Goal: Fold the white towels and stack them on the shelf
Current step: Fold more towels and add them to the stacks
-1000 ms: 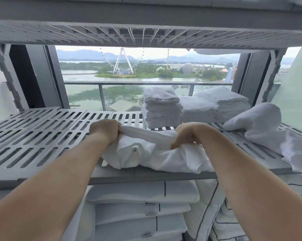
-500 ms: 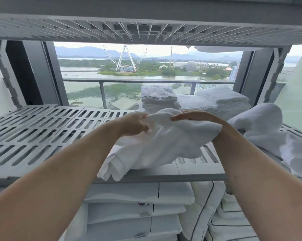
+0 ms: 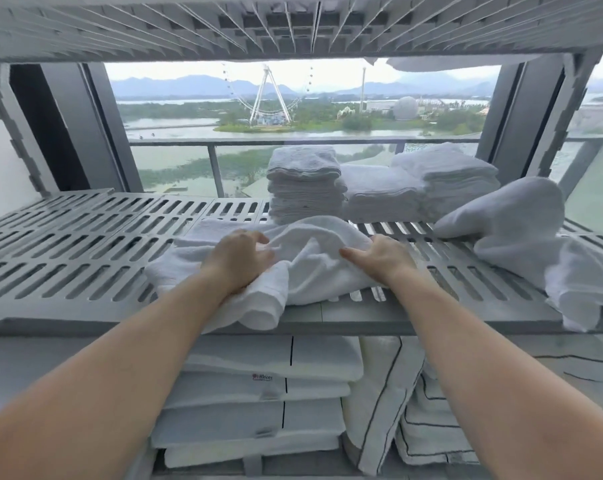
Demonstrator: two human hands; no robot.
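White terry towel (image 3: pixel 314 268) is lying crumpled at the slotted shelf (image 3: pixel 85 258) front, left hand (image 3: pixel 239 263) bunching a fistful, right hand (image 3: pixel 379 259) resting on top, grip unclear; it's looking soft, light and floppy, so corners are begging to be pinched.

Person: left hand (image 3: pixel 239 261) and right hand (image 3: pixel 385 259), both bare, on bare forearms (image 3: pixel 120 375) uncovered to the view's lower edge.

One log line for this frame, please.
step: folding | left hand: grips towel | right hand: on towel, grip unclear | towel: crumpled on shelf, front corner overhangs | folded stacks: behind towel, at shelf rear
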